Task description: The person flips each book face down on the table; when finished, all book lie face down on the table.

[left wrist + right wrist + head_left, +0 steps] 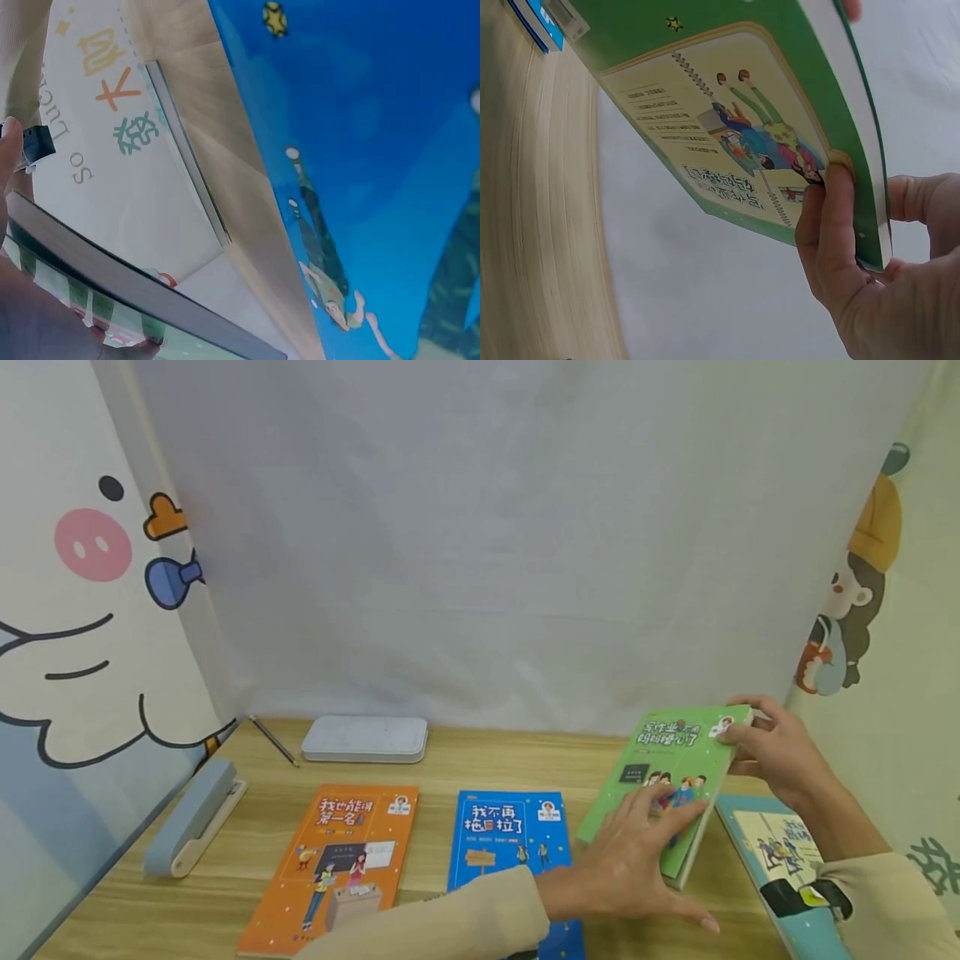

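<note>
A green book (637,760) is held tilted above the right part of the table. My right hand (780,752) grips its upper right corner, thumb on the front cover; the fingers (836,225) lie against the back cover in the right wrist view. My left hand (630,860) has its fingers on the lower front cover, with the thumb spread away from the book. Beneath the left forearm lies a blue book (510,827), partly covered by the sleeve. A teal book (817,918) lies under the right wrist, partly hidden.
An orange book (330,860) lies left of the blue one. Behind it are a pale metal pencil case (365,739) and a dark pencil (273,741). A blue-grey stapler (195,818) stands at the table's left edge. A pale curtain (487,568) hangs behind the table.
</note>
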The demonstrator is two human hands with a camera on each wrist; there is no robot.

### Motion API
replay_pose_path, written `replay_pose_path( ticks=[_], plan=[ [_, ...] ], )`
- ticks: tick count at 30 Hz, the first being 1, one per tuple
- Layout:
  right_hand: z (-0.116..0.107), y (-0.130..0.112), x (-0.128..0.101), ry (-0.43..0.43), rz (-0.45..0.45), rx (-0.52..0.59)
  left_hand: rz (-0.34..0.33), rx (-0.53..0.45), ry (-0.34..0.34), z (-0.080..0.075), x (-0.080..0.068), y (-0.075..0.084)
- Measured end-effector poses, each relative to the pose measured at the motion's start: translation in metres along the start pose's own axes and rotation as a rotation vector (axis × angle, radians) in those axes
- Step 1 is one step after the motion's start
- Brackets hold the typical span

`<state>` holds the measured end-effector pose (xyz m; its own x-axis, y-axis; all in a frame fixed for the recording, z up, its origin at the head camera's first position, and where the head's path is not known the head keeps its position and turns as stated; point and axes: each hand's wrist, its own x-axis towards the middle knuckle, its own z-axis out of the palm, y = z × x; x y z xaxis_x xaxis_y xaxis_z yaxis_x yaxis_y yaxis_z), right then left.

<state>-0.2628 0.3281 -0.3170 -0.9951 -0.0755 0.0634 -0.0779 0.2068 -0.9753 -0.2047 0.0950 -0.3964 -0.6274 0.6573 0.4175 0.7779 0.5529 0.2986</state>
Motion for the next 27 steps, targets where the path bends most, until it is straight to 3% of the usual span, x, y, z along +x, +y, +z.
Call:
replay_pose_path(
  ticks=[10, 17, 22, 27],
  plan=[
    [0.003, -0.003, -0.002, 0.038, 0.004, 0.050, 0.024, -0.007, 0.084, 0.003, -0.001, -0.002],
    [0.003, -0.007, -0.003, 0.066, -0.032, -0.043, 0.067, -0.153, 0.093, -0.003, 0.000, -0.006],
    [0.003, -0.007, -0.004, 0.073, -0.030, -0.056, 0.054, -0.184, 0.087, -0.005, -0.001, -0.009],
    [0.005, -0.007, -0.004, 0.078, -0.044, -0.097, 0.051, -0.233, 0.143, -0.003, -0.002, -0.012]
  ],
)
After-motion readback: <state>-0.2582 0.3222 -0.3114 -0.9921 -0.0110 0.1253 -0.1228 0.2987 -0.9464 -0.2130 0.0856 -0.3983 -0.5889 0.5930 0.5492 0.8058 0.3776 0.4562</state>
